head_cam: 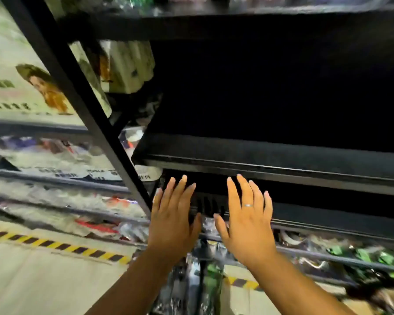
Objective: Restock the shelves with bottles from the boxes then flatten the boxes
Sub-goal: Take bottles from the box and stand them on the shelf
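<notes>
Head view, blurred by motion.

Tall black metal shelving unit (82, 105) fills the frame. Its middle tier, a dark flat shelf board (259, 153), carries no stock that I can see; the back is too dark to be sure. Judged to be the tier being filled, since both hands are level with its front lip.

Adjoining grey shelves (55, 173) to the left hold clear-wrapped pale packs. The floor below has a yellow-and-black striped tape line (55, 244).

Task items: clear plastic bottles with green labels (362, 255) lie packed along the lower tier at right, under the dark board. More green-labelled bottles show between the forearms, low in frame. No box can be made out with certainty.

Left hand (173, 221) and right hand (246, 223): palms forward, fingers straight and spread, side by side, just apart. Grip fully released on both; nothing held. Whether the fingertips touch the shelf lip, cannot tell. The posture fits either letting go of a placed item or reaching in.

Thin silver ring (248, 205) on a right finger.
</notes>
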The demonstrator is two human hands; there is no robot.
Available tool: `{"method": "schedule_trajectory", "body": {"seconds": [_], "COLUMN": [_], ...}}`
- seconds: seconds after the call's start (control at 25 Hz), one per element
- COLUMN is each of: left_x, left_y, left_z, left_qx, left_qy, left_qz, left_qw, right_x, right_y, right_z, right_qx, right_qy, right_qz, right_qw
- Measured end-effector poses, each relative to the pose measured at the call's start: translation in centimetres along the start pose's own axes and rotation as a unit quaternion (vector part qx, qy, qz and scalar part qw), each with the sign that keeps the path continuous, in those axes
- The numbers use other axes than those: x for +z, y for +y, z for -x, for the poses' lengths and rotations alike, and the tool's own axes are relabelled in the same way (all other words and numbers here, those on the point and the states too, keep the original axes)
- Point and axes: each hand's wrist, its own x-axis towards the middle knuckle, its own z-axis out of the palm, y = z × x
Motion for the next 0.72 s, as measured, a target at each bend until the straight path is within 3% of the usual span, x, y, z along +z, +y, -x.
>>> {"method": "schedule_trajectory", "body": {"seconds": [0.16,0.32,0.56,0.72], "left_x": [5.2,10.8,21.3,29.4], "left_y": [-6.0,-12.4,-19.2,-23.3], "left_z": [8.6,17.0,24.7,29.1], "left_qx": [-0.057,-0.099,-0.158,-0.253], "left_qy": [-0.105,-0.240,-0.372,-0.373], "left_qz": [0.022,0.032,0.033,0.038], "left_qw": [0.993,0.965,0.914,0.892], "right_x": [8.3,17.4,30.9,39.2], "right_y": [-3.8,-8.1,-10.6,-10.8], "right_z": [4.7,10.7,19.0,23.8], "right_qx": [0.013,0.062,0.158,0.195], "right_qy": [-0.107,-0.251,-0.364,-0.400], "right_qz": [0.007,-0.015,-0.029,-0.058], "right_qw": [0.994,0.966,0.918,0.894]}}
